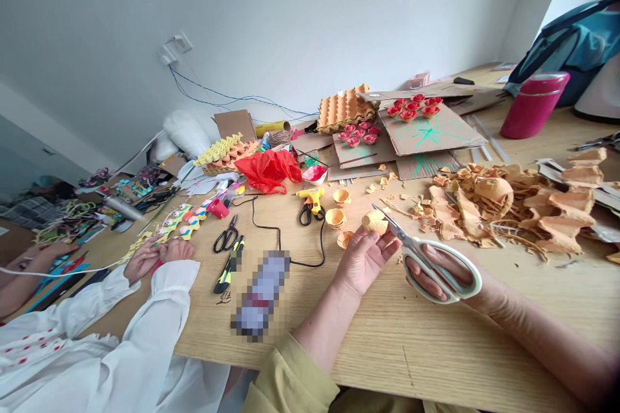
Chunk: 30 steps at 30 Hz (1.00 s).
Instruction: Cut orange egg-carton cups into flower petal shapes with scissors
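A long wooden table stands against a plain white wall in soft daylight.

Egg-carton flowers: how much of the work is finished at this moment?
Done: red painted flowers on cardboard sheets, cut cups.
In hand: left hand holds a carton cup; right hand works scissors.
Left: uncut egg tray.

A pixelated patch hides something lying on the worktop, so it cannot be told what it is. The right forearm runs out at the lower right corner, which is blurred. The co-worker in white sleeves is cut off at the left and bottom edges. The far-left clutter is too small to tell apart.
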Available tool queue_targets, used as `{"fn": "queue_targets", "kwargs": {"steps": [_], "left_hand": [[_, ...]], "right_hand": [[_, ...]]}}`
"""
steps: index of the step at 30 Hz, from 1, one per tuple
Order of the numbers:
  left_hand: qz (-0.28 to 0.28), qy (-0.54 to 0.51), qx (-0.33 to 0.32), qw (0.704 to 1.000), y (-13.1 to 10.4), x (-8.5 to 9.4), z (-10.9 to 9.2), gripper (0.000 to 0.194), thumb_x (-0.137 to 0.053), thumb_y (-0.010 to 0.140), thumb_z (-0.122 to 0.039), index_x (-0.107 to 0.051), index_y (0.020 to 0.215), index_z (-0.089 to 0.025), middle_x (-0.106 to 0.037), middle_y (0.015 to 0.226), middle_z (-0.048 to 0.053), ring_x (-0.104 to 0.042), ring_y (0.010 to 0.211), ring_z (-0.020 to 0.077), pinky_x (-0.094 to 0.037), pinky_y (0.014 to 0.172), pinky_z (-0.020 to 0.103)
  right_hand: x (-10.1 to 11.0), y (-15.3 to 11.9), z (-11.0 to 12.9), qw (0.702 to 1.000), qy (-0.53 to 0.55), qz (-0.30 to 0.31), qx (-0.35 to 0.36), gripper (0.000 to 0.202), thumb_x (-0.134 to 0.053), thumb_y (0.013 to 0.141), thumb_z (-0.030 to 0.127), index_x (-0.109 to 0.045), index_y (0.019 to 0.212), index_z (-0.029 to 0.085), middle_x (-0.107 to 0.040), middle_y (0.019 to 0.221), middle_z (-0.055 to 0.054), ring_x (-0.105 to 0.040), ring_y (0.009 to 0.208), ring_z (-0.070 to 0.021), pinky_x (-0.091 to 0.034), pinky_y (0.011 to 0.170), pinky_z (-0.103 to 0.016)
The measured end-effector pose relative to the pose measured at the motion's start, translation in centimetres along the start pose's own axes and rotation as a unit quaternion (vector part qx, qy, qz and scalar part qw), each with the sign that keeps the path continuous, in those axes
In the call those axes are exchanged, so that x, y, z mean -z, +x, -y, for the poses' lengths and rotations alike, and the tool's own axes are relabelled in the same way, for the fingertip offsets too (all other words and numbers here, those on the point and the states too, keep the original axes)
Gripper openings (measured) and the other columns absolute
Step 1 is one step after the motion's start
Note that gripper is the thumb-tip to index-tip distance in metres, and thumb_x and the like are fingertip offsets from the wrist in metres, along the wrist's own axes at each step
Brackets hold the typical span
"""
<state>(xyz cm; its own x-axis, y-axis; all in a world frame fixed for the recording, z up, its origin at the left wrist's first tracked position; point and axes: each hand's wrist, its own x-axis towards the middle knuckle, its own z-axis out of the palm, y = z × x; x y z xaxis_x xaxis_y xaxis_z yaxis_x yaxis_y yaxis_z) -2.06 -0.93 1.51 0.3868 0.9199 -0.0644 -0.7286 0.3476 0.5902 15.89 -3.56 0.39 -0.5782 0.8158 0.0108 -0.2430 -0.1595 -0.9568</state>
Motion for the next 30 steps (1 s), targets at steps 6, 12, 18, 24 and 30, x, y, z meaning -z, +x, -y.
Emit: {"fn": "queue_targets", "kwargs": {"steps": [6,12,18,24,30], "left_hand": [[0.003,0.028,0.020,0.999,-0.1,-0.1,0.3,0.036,-0.085,0.066,-0.024,-0.070,0.098,-0.016,-0.071,0.101,0.006,-0.065,0.097,0.0173,-0.048,0.088,0.030],[-0.075,0.032,0.001,0.997,0.0,0.0,0.2,0.035,-0.089,0.060,-0.025,-0.069,0.087,-0.016,-0.067,0.084,0.001,-0.062,0.080,0.0108,-0.047,0.073,0.025],[-0.097,0.009,-0.014,0.995,0.1,-0.2,0.2,0.033,-0.090,0.057,-0.023,-0.064,0.078,-0.015,-0.059,0.075,-0.002,-0.056,0.073,0.0082,-0.044,0.068,0.023],[-0.058,-0.018,-0.012,0.998,0.1,0.0,0.4,0.028,-0.086,0.064,-0.022,-0.063,0.077,-0.014,-0.057,0.076,-0.001,-0.054,0.072,0.0082,-0.044,0.067,0.023],[-0.064,0.007,-0.008,0.998,0.1,-0.1,0.4,0.031,-0.088,0.061,-0.024,-0.062,0.073,-0.014,-0.057,0.074,-0.001,-0.053,0.071,0.0084,-0.043,0.067,0.023]], "right_hand": [[0.1,-0.1,0.3,0.999,-0.014,-0.025,0.016,0.047,-0.043,0.092,0.065,-0.059,0.085,0.021,-0.052,0.053,0.003,-0.042,0.046,-0.0115,-0.030,0.046,-0.026],[-0.4,-0.2,1.5,0.981,-0.176,-0.073,0.042,0.046,-0.044,0.091,0.065,-0.055,0.079,0.022,-0.054,0.063,0.001,-0.046,0.055,-0.0143,-0.039,0.054,-0.029],[-1.0,-0.1,1.4,0.954,-0.286,-0.086,0.036,0.037,-0.046,0.093,0.056,-0.051,0.078,0.023,-0.051,0.066,0.002,-0.045,0.060,-0.0152,-0.040,0.056,-0.028],[-1.1,0.1,1.1,0.939,-0.330,-0.073,0.054,0.031,-0.045,0.095,0.050,-0.052,0.083,0.022,-0.052,0.071,0.002,-0.047,0.064,-0.0154,-0.043,0.060,-0.027],[-0.9,0.0,0.6,0.932,-0.353,-0.066,0.045,0.032,-0.046,0.095,0.050,-0.049,0.080,0.021,-0.051,0.071,0.002,-0.047,0.065,-0.0148,-0.044,0.060,-0.027]]}}
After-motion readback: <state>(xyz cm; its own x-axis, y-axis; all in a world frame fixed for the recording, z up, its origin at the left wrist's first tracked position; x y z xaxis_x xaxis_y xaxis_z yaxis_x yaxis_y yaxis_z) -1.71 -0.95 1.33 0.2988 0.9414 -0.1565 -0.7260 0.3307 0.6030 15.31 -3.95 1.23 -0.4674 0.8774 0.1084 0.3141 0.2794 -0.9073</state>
